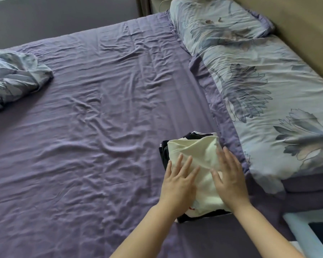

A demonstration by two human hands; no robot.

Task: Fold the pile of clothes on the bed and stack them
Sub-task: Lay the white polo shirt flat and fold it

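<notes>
A small stack of folded clothes lies on the purple bed sheet (93, 127) near the bed's right side. Its top piece is a cream garment (196, 151), folded, with dark garments (164, 153) showing beneath it at the left and near edges. My left hand (179, 181) lies flat on the cream garment's left part, fingers straight and spread. My right hand (229, 177) lies flat on its right part, fingers straight. Neither hand grips anything.
A crumpled pale blue flowered cloth (15, 77) lies at the bed's far left. Two flowered pillows (259, 86) run along the headboard (306, 34) on the right. A pale bed frame edge (302, 231) shows at bottom right.
</notes>
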